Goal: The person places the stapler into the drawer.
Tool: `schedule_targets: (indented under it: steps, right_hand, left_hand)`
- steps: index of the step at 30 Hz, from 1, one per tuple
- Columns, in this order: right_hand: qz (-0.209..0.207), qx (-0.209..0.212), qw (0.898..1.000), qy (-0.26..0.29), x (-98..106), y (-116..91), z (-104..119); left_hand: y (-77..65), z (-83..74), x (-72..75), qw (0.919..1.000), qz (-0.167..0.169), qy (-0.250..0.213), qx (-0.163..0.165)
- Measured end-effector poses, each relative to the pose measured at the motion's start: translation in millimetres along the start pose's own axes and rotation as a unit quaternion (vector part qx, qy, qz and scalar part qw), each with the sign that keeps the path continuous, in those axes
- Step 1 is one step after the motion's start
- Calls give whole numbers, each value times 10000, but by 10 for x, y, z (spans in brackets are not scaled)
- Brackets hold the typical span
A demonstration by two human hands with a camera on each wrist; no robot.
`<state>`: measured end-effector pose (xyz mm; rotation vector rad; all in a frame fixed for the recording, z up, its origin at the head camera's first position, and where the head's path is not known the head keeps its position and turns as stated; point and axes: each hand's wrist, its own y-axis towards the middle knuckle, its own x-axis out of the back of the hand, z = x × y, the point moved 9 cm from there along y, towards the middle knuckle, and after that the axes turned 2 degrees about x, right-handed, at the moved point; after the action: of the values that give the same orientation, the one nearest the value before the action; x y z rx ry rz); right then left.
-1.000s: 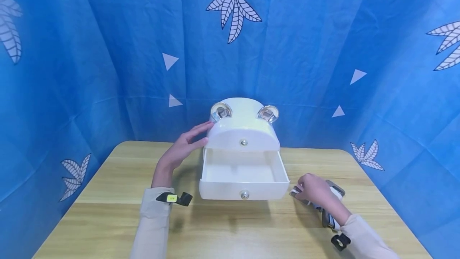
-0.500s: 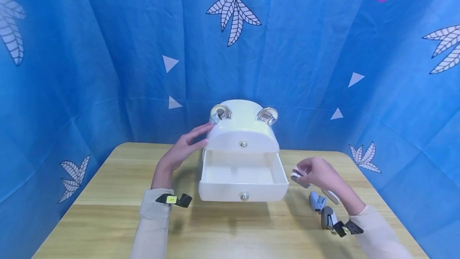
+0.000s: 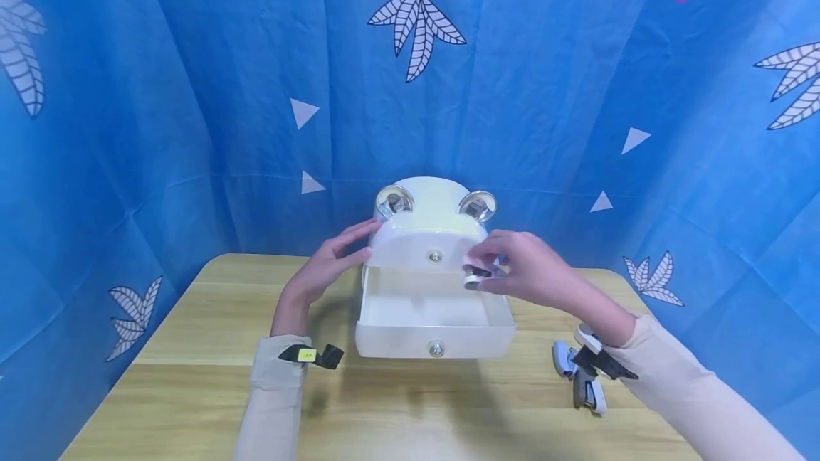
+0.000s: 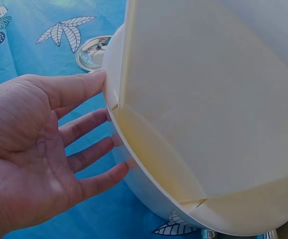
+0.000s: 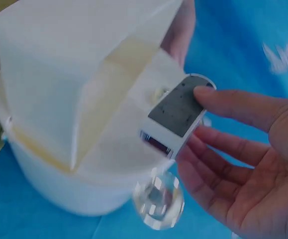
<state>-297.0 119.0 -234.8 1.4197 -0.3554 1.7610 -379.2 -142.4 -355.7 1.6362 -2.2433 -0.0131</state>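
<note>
A white drawer box [image 3: 426, 233] with round silver knobs stands mid-table, its lower drawer [image 3: 397, 342] pulled out and bare inside. My left hand [image 3: 324, 265] rests its straight fingers against the box's left side; the left wrist view shows the fingertips [image 4: 115, 172] touching the wall. My right hand [image 3: 534, 269] pinches a small white stapler [image 3: 476, 277] above the drawer's right rear part. In the right wrist view the dark grey base of the stapler [image 5: 181, 107] shows between thumb and fingers.
To the right on the wooden table [image 3: 211, 347] lie a blue stapler [image 3: 564, 359], a grey and white stapler [image 3: 589, 391] and a white one [image 3: 586, 338], partly behind the right wrist. A blue patterned curtain [image 3: 544, 91] surrounds the table's back and sides.
My right hand has lifted the white stapler from the group on the right and carried it left over the open drawer. My left hand has stayed against the box.
</note>
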Motion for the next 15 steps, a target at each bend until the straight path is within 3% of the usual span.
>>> schedule_targets:
  steps: [4,8,12,15]
  right_hand:
    - [434,632,9968,-207,-178,191,329]
    - [814,1332,9867,-449,-338,354,615]
    - [1240,1852,9731,-583,-537,510,790]
    - [1557,1979,9653,-688,-717,608,824]
  left_hand:
    - [0,12,6,10000,9,-26,30]
    - [3,18,7,10000,14,-27,29]
    - [4,19,9,10000,5,-20,24]
    - [1,20,12,10000,6,-19,33]
